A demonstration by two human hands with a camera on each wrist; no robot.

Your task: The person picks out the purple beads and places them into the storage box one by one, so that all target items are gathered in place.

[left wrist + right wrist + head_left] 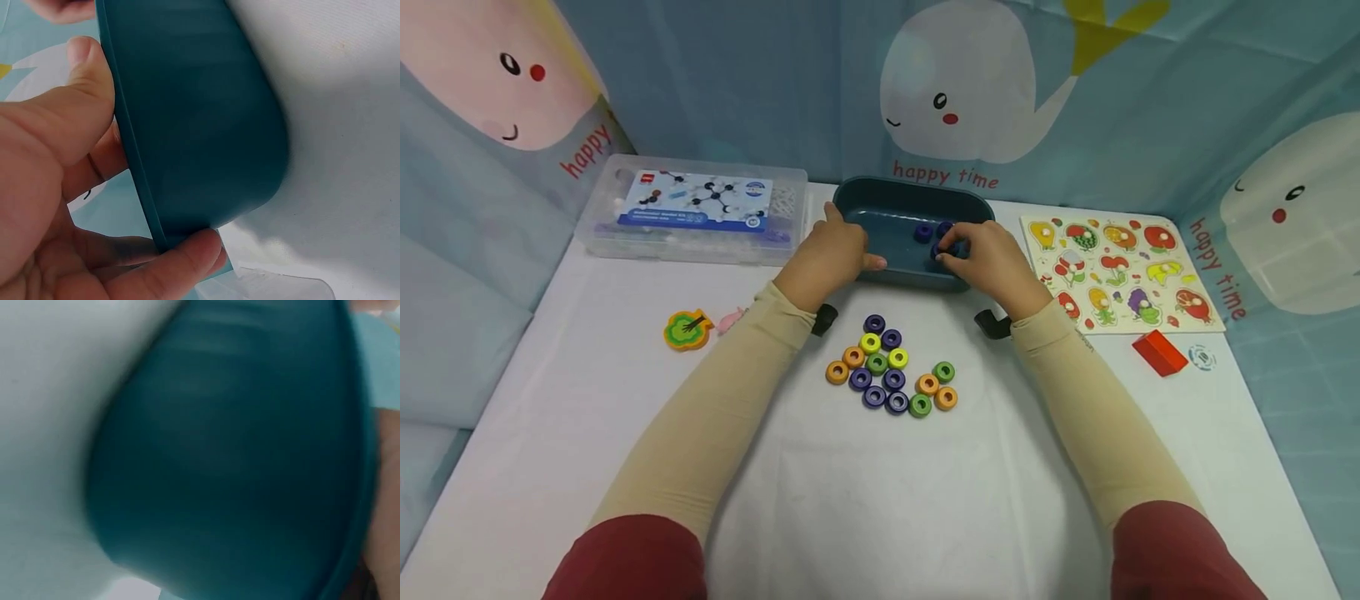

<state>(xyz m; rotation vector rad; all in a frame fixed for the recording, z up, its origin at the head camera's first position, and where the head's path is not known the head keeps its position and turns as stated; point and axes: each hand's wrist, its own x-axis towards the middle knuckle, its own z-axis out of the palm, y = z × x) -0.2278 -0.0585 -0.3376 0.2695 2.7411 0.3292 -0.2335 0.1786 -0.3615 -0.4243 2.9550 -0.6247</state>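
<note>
A dark teal plastic bin [914, 282] stands at the back of the table. My left hand [831, 260] grips its left end; in the left wrist view the thumb [87, 75] is at the rim and a finger lies against the outer corner. My right hand [994, 265] reaches over the front rim and pinches a purple ring [935, 251] inside the bin. Another purple ring [922, 233] lies in the bin, and one more [944, 227] is beside the right fingertips. In the right wrist view the bin wall [231, 456] hides the fingers.
In front of the bin lie several purple rings [874, 397], orange rings [837, 372], green rings [920, 406] and two yellow rings [870, 343]. A clear kit box [700, 250] is left; a fruit puzzle board [1120, 275], red block [1160, 353] and round token [1202, 357] are right. A tree piece [687, 331] lies left.
</note>
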